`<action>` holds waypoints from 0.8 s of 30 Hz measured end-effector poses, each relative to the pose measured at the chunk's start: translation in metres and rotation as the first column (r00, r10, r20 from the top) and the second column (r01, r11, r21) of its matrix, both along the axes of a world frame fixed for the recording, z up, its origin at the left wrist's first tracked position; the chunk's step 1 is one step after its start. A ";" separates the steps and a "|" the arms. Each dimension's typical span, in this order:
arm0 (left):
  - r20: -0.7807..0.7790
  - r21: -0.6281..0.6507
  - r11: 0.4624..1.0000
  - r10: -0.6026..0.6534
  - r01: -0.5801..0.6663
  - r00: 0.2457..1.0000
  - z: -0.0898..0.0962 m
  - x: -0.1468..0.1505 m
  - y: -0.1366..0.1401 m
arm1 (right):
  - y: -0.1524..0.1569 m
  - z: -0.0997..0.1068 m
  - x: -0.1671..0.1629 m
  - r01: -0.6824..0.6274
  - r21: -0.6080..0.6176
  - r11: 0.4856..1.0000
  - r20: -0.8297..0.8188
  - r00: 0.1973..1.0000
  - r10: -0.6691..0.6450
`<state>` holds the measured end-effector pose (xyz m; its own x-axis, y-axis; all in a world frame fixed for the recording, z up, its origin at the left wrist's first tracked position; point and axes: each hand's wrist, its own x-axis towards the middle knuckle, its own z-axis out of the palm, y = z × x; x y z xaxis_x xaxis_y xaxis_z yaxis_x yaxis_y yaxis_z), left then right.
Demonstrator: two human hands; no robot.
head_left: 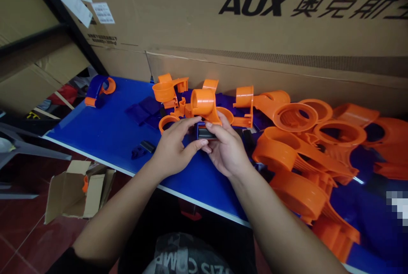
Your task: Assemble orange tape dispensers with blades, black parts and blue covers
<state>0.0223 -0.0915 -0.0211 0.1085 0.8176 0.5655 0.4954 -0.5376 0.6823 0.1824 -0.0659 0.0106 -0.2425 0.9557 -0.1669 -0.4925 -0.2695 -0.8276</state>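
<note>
An orange tape dispenser with a dark blue end piece and a black roller is held above the front of the blue table. My right hand is closed around its right side, thumb on top of the blue piece. From the left, my left hand pinches the same end, with the thumb low by the roller and the index finger at the upper edge. A small dark blue part with a black roller lies left of my left hand. Beyond the hands lie more orange dispenser frames.
A big heap of orange frames covers the table's right side. A blue-and-orange tape dispenser stands at the far left of the blue table. Large cardboard boxes wall the back. An open carton sits on the floor.
</note>
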 end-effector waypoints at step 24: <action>-0.328 0.038 0.991 -0.108 0.127 0.939 0.016 -0.011 -0.002 | -0.002 0.004 -0.003 0.061 -0.032 0.998 0.072 0.996 -0.059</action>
